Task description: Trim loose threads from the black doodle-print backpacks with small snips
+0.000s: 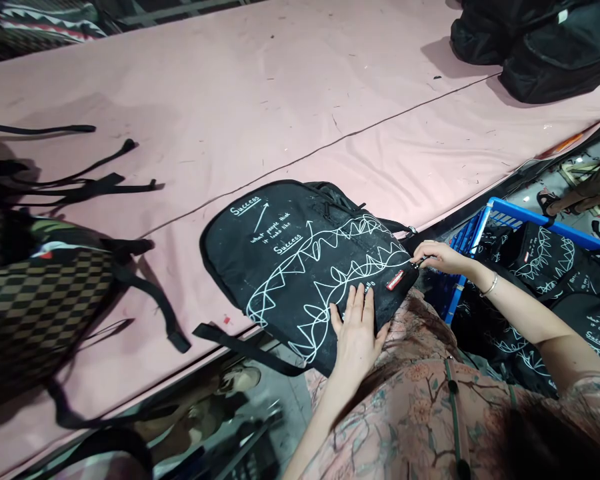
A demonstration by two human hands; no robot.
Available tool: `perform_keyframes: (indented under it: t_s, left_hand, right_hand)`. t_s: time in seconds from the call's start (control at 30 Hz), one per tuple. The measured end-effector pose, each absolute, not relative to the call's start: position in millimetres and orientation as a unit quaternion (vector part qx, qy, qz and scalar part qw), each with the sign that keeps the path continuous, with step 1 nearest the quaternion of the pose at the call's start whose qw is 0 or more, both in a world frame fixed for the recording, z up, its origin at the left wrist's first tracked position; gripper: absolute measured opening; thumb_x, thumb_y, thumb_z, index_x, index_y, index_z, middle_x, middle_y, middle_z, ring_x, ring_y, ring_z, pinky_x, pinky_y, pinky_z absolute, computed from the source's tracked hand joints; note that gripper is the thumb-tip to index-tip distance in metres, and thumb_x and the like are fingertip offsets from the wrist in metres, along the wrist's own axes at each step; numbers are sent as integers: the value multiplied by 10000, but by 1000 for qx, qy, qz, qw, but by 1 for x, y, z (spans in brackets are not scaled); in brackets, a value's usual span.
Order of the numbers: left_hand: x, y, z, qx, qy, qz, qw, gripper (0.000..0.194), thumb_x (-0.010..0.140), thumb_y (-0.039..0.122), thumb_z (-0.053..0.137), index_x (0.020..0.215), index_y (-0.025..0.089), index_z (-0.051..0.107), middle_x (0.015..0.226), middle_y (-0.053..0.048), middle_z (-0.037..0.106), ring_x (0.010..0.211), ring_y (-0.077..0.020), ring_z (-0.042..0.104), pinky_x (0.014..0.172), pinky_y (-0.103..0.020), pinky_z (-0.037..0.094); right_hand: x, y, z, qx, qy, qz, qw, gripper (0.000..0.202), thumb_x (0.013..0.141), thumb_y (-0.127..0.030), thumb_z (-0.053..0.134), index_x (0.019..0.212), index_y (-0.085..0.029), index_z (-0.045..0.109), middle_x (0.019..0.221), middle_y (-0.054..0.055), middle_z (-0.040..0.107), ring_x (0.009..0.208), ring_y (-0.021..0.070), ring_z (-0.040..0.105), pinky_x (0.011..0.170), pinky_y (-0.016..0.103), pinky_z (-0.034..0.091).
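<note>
A black backpack (290, 280) with white scribbled lines and handwritten words, "Success" among them, lies flat across the table edge in front of me. My left hand (357, 330) rests on its printed face, fingers stretched out, close to a small red label (395, 279). At the bag's right end, my right hand (437, 257) is closed in a pinch on something small and dark at the edge. Whether that is a zipper pull or part of the bag, I cannot tell. One black strap (245, 348) sticks out toward the lower left.
The long table (180, 127) has a pink cover with bits of thread. Checkered bags (45, 300) with loose straps lie left; black bags (555, 57) stand far right. A blue crate (555, 217) beside me holds similar printed backpacks (550, 257). Other people's feet show beyond the table edges.
</note>
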State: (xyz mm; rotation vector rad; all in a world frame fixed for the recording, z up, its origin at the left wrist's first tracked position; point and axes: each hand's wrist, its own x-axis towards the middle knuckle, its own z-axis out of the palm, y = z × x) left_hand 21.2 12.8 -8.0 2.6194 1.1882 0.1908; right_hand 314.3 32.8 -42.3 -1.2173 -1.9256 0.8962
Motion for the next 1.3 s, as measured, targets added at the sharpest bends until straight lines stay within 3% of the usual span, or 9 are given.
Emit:
perform_keyframes:
  t_s: [0.53, 1.3]
  left_hand:
    - [22, 13, -8, 903, 408, 64, 122, 640, 804, 302, 491, 1376, 119, 271, 1422, -191, 329, 1330, -309, 264, 1054, -588, 117]
    - [22, 13, -7, 901, 410, 67, 124, 644, 807, 303, 487, 1383, 125, 262, 1412, -196, 346, 1325, -314, 275, 1056, -586, 111]
  right_hand:
    - [320, 30, -46, -481, -716, 348, 368, 202, 836, -362, 554, 881, -190, 651, 861, 71, 657, 842, 182, 576, 793, 355, 451]
    - [299, 40, -30, -432, -779, 322, 320, 271, 876, -398, 473, 891, -190, 645, 852, 73, 665, 837, 179, 570, 799, 336, 429]
